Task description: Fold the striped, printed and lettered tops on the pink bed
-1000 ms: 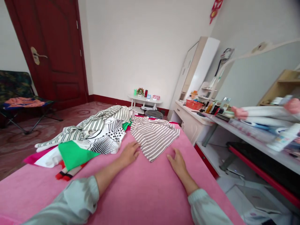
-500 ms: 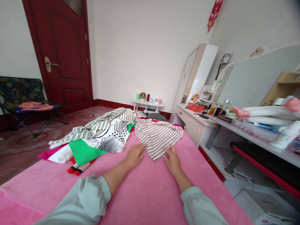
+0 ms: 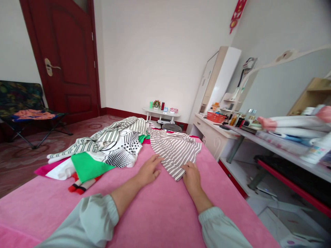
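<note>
A white garment with dark stripes [image 3: 174, 151] lies spread on the pink bed cover [image 3: 157, 213], its near corner pointing towards me. At its left edge, my left hand [image 3: 149, 169] rests with fingers stretched out and thumb apart, the fingertips touching the cloth. My right hand [image 3: 191, 176] has its fingers curled in on the garment's lower right edge, beside the near corner. Its thumb is mostly hidden. Left of my hands is a heap of clothes: a striped piece [image 3: 111, 134], a white piece with black dots [image 3: 124, 151] and a green piece [image 3: 90, 166].
Along the right side runs a desk [image 3: 274, 144] with bottles and rolled things on it. A red basket [image 3: 216, 117] sits on the white dresser. Beyond the bed is a low white table [image 3: 162, 113]. A folding chair [image 3: 31, 117] holds clothing at the left.
My right hand has curled its fingers in at the garment's edge. The garment's near corner has shifted slightly right. My left hand stays about where it was. The view has turned a little.
</note>
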A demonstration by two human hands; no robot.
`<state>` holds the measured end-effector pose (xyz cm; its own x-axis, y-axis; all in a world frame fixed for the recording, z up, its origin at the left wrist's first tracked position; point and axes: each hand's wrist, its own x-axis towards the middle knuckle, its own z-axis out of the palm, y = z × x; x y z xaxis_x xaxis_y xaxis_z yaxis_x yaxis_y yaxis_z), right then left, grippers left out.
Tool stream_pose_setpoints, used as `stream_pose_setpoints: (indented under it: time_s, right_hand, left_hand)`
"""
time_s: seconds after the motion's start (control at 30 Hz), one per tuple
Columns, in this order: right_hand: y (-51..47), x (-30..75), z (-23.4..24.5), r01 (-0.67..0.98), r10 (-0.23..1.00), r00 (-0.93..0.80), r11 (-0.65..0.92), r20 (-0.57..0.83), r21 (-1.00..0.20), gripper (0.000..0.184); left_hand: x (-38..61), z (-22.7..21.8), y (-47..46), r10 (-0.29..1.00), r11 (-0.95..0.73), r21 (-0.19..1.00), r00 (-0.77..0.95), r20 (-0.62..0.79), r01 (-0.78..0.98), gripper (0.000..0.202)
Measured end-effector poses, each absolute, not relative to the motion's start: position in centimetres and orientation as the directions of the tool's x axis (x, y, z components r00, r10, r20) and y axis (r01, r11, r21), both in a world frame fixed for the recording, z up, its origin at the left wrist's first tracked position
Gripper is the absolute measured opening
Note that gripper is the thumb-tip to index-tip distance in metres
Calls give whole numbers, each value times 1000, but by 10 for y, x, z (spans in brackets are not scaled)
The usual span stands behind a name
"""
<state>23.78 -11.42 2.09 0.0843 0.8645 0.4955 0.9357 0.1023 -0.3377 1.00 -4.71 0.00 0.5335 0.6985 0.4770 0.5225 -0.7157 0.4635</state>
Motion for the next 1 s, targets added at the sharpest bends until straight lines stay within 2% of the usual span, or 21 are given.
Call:
stream_pose_setpoints:
  time_s: [0.07,0.13,0.23,0.27,0.33,0.4,0.47,0.53,0.6,0.67,0.73,0.77,0.83,1.0]
  right_hand:
    - [-119,237,31,974,858,110,7,502,-225,40]
    - [-124,232,39,979,851,137,-38,507,-200,33]
    - [-140,205,45,931,905,146,10,399,-365,25]
    - [-149,190,46,889,938,90,76,335,-451,24]
    - [-171,156,49,722,951,-203,306,234,-621,19]
    - [-189,127,53,473,826,-549,431,126,-768,12]
    - [-194,115,59,306,726,-678,422,116,-853,15]
    - [-182,128,62,315,815,-539,431,214,-846,18]
    - [-160,163,57,518,909,-193,413,368,-749,19]
    - [-137,209,46,781,887,78,229,456,-580,21]
    - [-123,253,34,907,868,245,-49,432,-417,28]
    - [-119,269,28,921,868,296,-150,398,-358,33]
    - [-118,288,22,928,878,324,-222,353,-297,43]
    - [-121,273,18,946,936,153,-46,318,-321,41]
  left_hand:
    - [10,2,-51,674,-737,463,580,457,492,60]
    - [11,9,-57,629,-771,469,635,449,431,66]
    - [10,28,-62,613,-775,553,573,543,305,66]
    - [7,35,-61,643,-753,605,488,591,259,60]
    - [-1,48,-54,723,-682,714,295,625,158,51]
    - [-12,52,-41,792,-603,789,212,573,121,51]
    - [-24,45,-27,839,-538,813,240,489,222,51]
    - [-32,32,-16,861,-507,751,274,428,423,49]
    - [-36,17,-11,859,-506,607,300,415,612,48]
    - [-36,7,-11,850,-500,457,315,422,736,46]
    - [-34,4,-14,858,-465,364,311,409,807,46]
    - [-32,5,-16,868,-442,335,303,394,832,46]
    - [-29,9,-20,885,-409,284,300,357,867,45]
    - [-25,12,-27,885,-408,205,330,327,890,38]
